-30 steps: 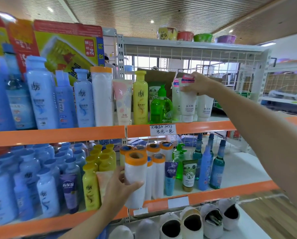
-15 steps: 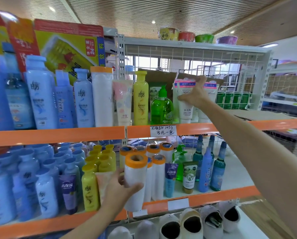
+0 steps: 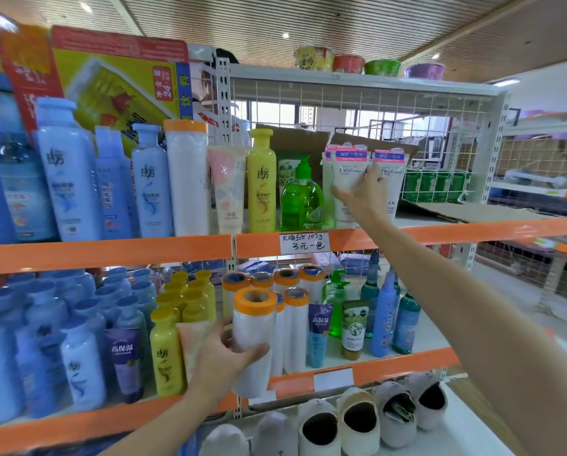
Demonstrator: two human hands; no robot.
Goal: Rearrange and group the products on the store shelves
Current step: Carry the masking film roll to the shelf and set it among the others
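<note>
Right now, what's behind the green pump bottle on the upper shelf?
Behind the green pump bottle stands a green-printed box, and behind that a brown cardboard sheet. The bottle covers the box's lower part, so its label stays unreadable.

The shelf rails (image 3: 104,250) look like painted metal, orange and smooth with a light shine, and the back of the upper shelf is a white wire grid (image 3: 357,103). The blue bottles (image 3: 68,172) and the yellow bottle (image 3: 261,182) are glossy plastic. The green soap bottle (image 3: 301,199) is clear plastic, shiny. The facial tubes (image 3: 349,179) seem soft matt plastic. The roll (image 3: 254,340) is cloudy thin film around a cardboard core with an orange edge. The price label (image 3: 303,243) is plain white paper. The shoes (image 3: 357,419) below look like pale cloth, matt.
</note>
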